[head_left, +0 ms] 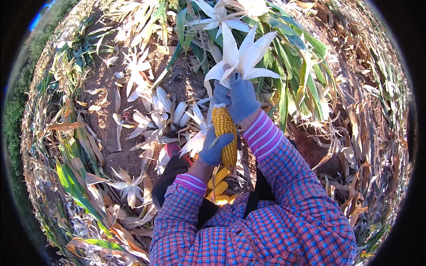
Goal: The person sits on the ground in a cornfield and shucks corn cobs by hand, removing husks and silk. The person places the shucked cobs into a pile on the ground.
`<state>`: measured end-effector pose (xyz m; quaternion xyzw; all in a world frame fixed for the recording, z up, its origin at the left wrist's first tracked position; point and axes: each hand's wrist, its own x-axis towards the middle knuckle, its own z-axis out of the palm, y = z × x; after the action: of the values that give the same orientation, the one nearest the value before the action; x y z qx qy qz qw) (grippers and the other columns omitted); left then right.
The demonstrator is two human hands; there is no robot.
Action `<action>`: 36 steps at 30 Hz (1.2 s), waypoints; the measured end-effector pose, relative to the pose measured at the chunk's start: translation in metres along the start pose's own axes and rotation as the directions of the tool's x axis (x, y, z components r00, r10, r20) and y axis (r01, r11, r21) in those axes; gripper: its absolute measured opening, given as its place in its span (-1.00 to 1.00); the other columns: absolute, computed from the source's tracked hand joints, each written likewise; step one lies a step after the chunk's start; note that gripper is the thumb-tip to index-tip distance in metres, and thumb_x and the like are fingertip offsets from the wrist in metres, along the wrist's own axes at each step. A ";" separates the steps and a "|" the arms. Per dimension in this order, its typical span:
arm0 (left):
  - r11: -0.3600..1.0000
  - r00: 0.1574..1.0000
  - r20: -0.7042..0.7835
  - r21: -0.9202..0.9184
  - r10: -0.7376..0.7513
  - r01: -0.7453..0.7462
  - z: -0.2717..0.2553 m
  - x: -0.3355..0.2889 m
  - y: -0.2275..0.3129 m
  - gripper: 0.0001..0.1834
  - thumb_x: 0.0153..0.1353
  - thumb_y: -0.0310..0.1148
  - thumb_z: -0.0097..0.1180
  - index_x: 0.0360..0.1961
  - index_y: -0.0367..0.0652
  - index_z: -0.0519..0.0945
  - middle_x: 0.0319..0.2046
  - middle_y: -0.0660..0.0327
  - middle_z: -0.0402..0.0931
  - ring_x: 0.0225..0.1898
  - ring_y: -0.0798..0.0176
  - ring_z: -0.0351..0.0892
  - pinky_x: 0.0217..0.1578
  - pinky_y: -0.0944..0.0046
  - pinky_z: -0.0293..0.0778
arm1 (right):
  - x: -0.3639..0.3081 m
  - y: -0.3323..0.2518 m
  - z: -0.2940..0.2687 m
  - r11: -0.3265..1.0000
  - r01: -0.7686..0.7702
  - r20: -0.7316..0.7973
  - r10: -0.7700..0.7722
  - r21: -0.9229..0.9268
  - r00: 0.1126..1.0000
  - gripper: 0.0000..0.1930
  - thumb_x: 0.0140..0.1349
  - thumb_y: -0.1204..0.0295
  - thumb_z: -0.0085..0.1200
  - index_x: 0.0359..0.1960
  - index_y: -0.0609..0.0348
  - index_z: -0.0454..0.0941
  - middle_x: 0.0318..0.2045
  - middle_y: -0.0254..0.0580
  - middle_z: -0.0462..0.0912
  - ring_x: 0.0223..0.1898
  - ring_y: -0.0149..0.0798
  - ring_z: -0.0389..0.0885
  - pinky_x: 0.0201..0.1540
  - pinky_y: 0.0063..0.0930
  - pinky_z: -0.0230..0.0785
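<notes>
A yellow ear of corn (pixel 225 128) stands bare between my hands, its white base end uppermost. Around its lower half wraps my left hand (pixel 213 148), in a blue-grey glove. My right hand (pixel 239 97), gloved the same way, is closed at the top of the ear, on the base of a pale, splayed corn husk (pixel 243 53) that fans out beyond my fingers. Whether husk and ear are still joined is hidden by the right hand. Below the held ear, several husked ears of corn (pixel 218 189) lie close to my body.
Long green corn leaves and stalks (pixel 284 66) are heaped ahead and to the right. Opened white husks (pixel 162 108) litter the brown soil (pixel 104 117) to the left. Dry stalks and leaves (pixel 355 111) cover the ground at the far right.
</notes>
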<state>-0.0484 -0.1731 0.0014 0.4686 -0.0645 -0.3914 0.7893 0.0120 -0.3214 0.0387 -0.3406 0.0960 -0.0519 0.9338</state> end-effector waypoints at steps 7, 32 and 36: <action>0.775 0.903 0.413 -0.605 0.113 0.180 0.018 -0.013 -0.010 -0.25 -0.04 0.03 0.26 0.06 -0.28 0.38 -0.40 -0.04 0.53 -0.46 0.07 0.60 -0.46 0.21 0.58 | 0.003 -0.023 0.013 0.873 -0.188 0.418 -0.020 0.450 0.908 -0.60 0.31 -0.05 0.02 -0.44 -0.02 0.33 -0.74 -0.59 0.12 -0.76 -0.53 0.02 -0.59 -0.57 -0.04; 0.890 0.868 -0.364 -0.177 0.338 -0.421 -0.074 -0.056 0.106 -0.30 0.25 0.22 -0.05 0.07 -0.25 0.39 -0.32 0.06 0.51 -0.37 0.11 0.54 -0.35 0.10 0.55 | -0.079 0.108 -0.030 -0.217 0.531 0.062 0.887 -0.819 0.457 -0.53 0.09 0.07 0.16 -0.02 0.05 0.57 -0.15 0.01 0.66 -0.09 0.06 0.63 -0.05 -0.12 0.46; 0.927 0.864 -0.387 -0.058 0.321 -0.370 -0.074 -0.045 0.091 -0.30 0.25 0.30 -0.14 -0.05 -0.21 0.43 -0.36 0.07 0.53 -0.36 0.09 0.59 -0.32 0.08 0.57 | -0.030 0.072 -0.022 0.193 0.070 0.160 0.505 -0.979 0.848 -0.63 0.31 0.13 0.01 -0.05 0.15 0.54 -0.21 -0.04 0.66 -0.13 -0.12 0.64 -0.10 -0.27 0.44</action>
<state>0.0062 -0.0679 0.0448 0.4620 0.0285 -0.1513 0.8734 -0.0201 -0.2754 -0.0198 -0.8255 -0.0643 0.2384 0.5075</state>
